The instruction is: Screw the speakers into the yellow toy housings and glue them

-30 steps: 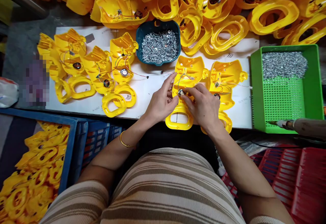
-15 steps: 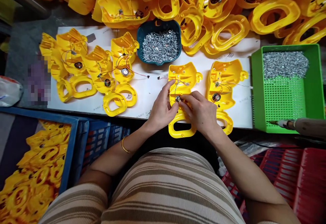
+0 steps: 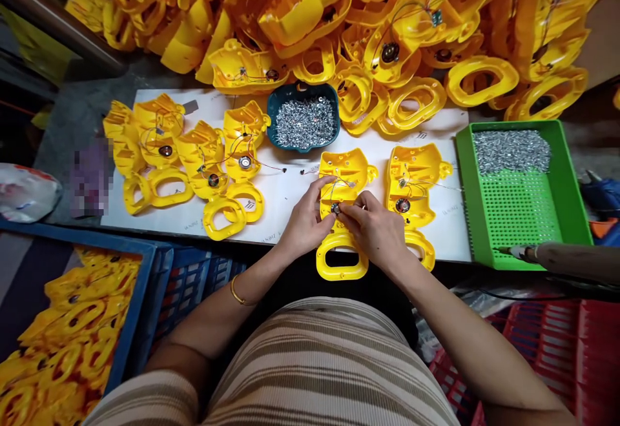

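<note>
A yellow plastic shell (image 3: 343, 166) lies on the table in front of me, its hollow side up with thin wires inside. A small round speaker (image 3: 335, 208) sits in its lower part. My left hand (image 3: 309, 218) is curled round the shell's left edge, the thumb reaching in beside the speaker. With thumb and fingertips pinched together, my right hand (image 3: 380, 229) works at the speaker's right rim; the fingers partly cover it. Below both hands is a yellow oval ring (image 3: 341, 273), touching the shell. A second wired shell (image 3: 419, 171) lies to the right.
Several yellow shells and rings (image 3: 196, 155) lie at left. A dark bowl of small metal parts (image 3: 304, 145) stands behind the hands, a green basket of screws (image 3: 574, 206) at right, with a screwdriver-like tool (image 3: 576, 259) over its front edge. Yellow parts (image 3: 310, 16) are heaped behind.
The view has tilted up a little, so the table items appear lower and more of the heap shows. Both hands stay at the same shell and speaker, the right fingers shifting slightly.
</note>
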Demonstrator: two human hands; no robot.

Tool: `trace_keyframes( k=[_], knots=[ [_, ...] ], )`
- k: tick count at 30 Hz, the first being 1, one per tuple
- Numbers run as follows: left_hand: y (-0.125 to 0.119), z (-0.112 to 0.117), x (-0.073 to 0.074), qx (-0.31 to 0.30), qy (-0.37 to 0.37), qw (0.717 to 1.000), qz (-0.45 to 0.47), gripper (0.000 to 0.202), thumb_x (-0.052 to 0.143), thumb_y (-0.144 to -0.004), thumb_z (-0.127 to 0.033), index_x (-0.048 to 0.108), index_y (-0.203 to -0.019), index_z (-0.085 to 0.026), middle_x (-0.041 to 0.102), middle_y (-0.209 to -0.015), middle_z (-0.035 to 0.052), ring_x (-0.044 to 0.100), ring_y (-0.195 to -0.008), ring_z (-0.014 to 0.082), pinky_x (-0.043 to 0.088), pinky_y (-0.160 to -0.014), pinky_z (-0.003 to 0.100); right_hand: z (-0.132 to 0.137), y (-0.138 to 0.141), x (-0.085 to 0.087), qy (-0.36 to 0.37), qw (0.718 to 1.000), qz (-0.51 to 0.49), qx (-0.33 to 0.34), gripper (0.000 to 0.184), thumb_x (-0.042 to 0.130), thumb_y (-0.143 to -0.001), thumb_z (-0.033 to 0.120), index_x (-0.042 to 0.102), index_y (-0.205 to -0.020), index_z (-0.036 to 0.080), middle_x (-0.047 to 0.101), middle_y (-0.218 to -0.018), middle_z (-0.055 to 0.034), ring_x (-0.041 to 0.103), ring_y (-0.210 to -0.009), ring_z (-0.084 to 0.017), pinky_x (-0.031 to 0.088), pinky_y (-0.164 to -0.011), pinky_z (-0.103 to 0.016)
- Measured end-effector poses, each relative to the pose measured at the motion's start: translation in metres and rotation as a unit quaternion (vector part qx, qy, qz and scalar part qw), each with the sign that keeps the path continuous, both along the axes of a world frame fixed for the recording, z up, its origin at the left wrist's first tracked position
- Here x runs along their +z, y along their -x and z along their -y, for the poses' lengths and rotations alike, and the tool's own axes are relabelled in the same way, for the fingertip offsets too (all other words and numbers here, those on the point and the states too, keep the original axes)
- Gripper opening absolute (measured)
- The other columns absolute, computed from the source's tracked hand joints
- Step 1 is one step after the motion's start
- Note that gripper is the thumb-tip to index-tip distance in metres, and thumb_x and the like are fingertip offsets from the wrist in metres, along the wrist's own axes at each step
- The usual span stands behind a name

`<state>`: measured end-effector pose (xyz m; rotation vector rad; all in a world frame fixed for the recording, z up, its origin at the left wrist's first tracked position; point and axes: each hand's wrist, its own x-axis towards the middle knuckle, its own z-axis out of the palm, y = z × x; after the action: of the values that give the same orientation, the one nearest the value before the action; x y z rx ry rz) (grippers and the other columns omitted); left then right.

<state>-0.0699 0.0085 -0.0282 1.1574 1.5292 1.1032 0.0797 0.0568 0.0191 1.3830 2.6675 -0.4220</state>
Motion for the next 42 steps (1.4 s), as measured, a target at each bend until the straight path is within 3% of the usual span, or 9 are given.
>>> trace_keyframes(
  k=[4, 10, 14, 21, 26, 30, 33, 37, 42],
  knots=[
    [-0.001, -0.004, -0.002, 0.012, 0.008, 0.999, -0.042, 0.068, 0.059, -0.075, -0.007, 0.044, -0.138, -0.026, 0.062, -0.127, 0.0066, 0.060, -0.062, 0.0072, 0.053, -0.055, 0.019, -0.004, -0.001, -0.004, -0.035, 0.997, 0.046, 0.045, 0.031, 0.042, -0.100, 0.036, 0.066, -0.117, 0.029, 0.065, -0.100, -0.0024, 0.063, -0.071, -0.015, 0.015, -0.048, -0.028],
    [0.010, 0.004, 0.008, 0.073, -0.008, 0.995, -0.067, 0.053, 0.076, -0.075, -0.032, 0.060, -0.125, -0.025, 0.065, -0.122, 0.0059, 0.057, -0.052, 0.0036, 0.049, -0.050, 0.016, -0.011, -0.010, -0.009, -0.060, 0.997, 0.020, 0.049, 0.031, 0.043, -0.099, 0.035, 0.061, -0.124, 0.030, 0.066, -0.100, -0.0013, 0.063, -0.071, -0.015, 0.014, -0.047, -0.027],
    [0.027, -0.001, 0.007, 0.147, 0.059, 0.986, 0.054, 0.039, 0.066, -0.083, -0.051, 0.069, -0.097, -0.015, 0.068, -0.092, 0.0051, 0.050, -0.042, 0.0016, 0.034, -0.035, 0.013, -0.009, -0.011, -0.003, -0.055, 0.998, 0.009, 0.008, 0.034, 0.043, -0.099, 0.036, 0.061, -0.126, 0.028, 0.067, -0.100, -0.0038, 0.062, -0.073, -0.016, 0.016, -0.048, -0.026],
    [0.034, -0.033, 0.003, 0.180, 0.121, 0.933, 0.286, 0.045, 0.065, -0.084, -0.054, 0.067, -0.101, -0.013, 0.050, -0.061, -0.0050, 0.036, -0.035, 0.0006, 0.017, -0.032, 0.013, -0.005, -0.011, -0.011, -0.063, 0.998, -0.018, 0.018, 0.031, 0.043, -0.099, 0.034, 0.067, -0.117, 0.026, 0.067, -0.096, -0.0041, 0.061, -0.066, -0.014, 0.017, -0.046, -0.025],
    [0.016, -0.034, 0.017, 0.228, 0.008, 0.958, 0.173, 0.035, 0.061, -0.089, -0.047, 0.068, -0.106, -0.017, 0.054, -0.063, -0.0042, 0.045, -0.043, 0.0049, 0.031, -0.039, 0.016, -0.010, -0.022, -0.024, -0.079, 0.972, -0.220, 0.007, 0.027, 0.048, -0.097, 0.032, 0.069, -0.111, 0.021, 0.066, -0.088, -0.0036, 0.061, -0.063, -0.012, 0.039, -0.051, -0.024],
    [-0.008, -0.024, 0.020, 0.062, -0.133, 0.984, -0.105, 0.025, 0.054, -0.093, -0.037, 0.072, -0.088, -0.020, 0.067, -0.079, 0.0054, 0.064, -0.078, 0.0171, 0.052, -0.068, 0.025, -0.016, -0.030, -0.020, -0.123, 0.895, -0.429, -0.014, 0.030, 0.052, -0.093, 0.025, 0.065, -0.120, 0.023, 0.065, -0.096, -0.0079, 0.063, -0.065, -0.014, 0.053, -0.057, -0.027],
    [-0.021, -0.023, 0.010, -0.044, -0.148, 0.963, -0.220, 0.027, 0.048, -0.094, -0.027, 0.068, -0.077, -0.019, 0.063, -0.072, 0.0053, 0.062, -0.071, 0.0159, 0.049, -0.064, 0.024, -0.025, -0.039, -0.025, -0.162, 0.903, -0.391, 0.074, 0.044, 0.048, -0.090, 0.014, 0.059, -0.129, 0.030, 0.063, -0.119, -0.0118, 0.069, -0.082, -0.019, 0.060, -0.064, -0.031],
    [-0.022, -0.038, -0.015, -0.041, -0.162, 0.958, -0.233, 0.021, 0.051, -0.087, -0.019, 0.067, -0.072, -0.018, 0.064, -0.083, 0.0062, 0.063, -0.075, 0.0145, 0.049, -0.065, 0.021, -0.052, -0.049, -0.061, -0.171, 0.893, -0.376, 0.182, 0.039, 0.047, -0.093, 0.012, 0.062, -0.125, 0.029, 0.071, -0.099, -0.0056, 0.072, -0.087, -0.015, 0.060, -0.070, -0.021],
    [-0.020, -0.055, -0.029, 0.003, -0.162, 0.973, -0.165, 0.021, 0.055, -0.088, -0.025, 0.075, -0.090, -0.021, 0.071, -0.079, 0.0045, 0.065, -0.072, 0.0152, 0.051, -0.071, 0.024, -0.073, -0.041, -0.094, -0.185, 0.880, -0.425, 0.104, 0.027, 0.045, -0.098, 0.025, 0.065, -0.115, 0.028, 0.071, -0.098, -0.0057, 0.072, -0.085, -0.015, 0.060, -0.070, -0.020]
  ],
)
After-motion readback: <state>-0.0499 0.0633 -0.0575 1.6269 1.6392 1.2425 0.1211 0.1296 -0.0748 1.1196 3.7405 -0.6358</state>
